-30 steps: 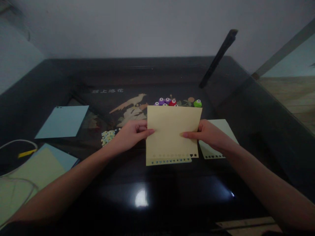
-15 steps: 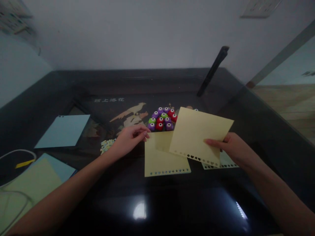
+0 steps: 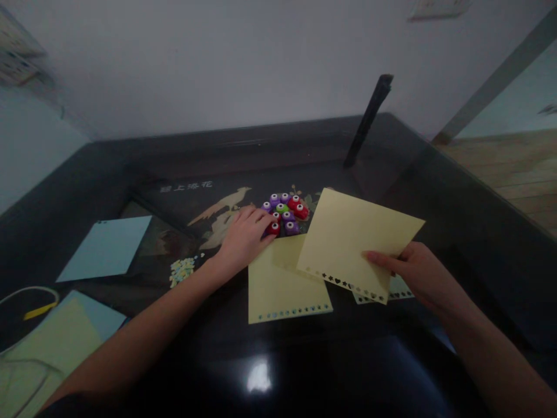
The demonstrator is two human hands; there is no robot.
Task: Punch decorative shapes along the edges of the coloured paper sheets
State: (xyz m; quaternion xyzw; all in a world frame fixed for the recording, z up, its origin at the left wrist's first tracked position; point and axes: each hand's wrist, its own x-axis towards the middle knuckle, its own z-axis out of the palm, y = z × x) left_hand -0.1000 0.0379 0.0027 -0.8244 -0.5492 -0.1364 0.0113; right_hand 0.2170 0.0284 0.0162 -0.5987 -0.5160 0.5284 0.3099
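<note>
My right hand (image 3: 411,264) pinches a yellow sheet of paper (image 3: 352,238) by its right side, thumb on top. Star and heart holes run along the sheet's lower edge. Partly beneath it lies another yellow sheet (image 3: 282,290) with a similar punched row on the table. Over the left end of a cluster of small craft punches (image 3: 290,227), purple, red and green, my left hand (image 3: 246,232) curls its fingers and thumb around a purple punch, mostly hidden. A pale punched sheet (image 3: 400,285) peeks out under the right-hand paper.
Paper confetti (image 3: 181,270) is heaped left of my left forearm. Farther left lie a blue sheet (image 3: 107,247), a stack of yellow and blue paper (image 3: 65,331) and a white cable with a yellow tag (image 3: 40,311). A black stick-like object (image 3: 368,122) rises at the back right.
My left hand has left the top edge of the lower yellow sheet and moved up onto the craft punches. My right hand still holds its sheet. The camera view has shifted slightly.
</note>
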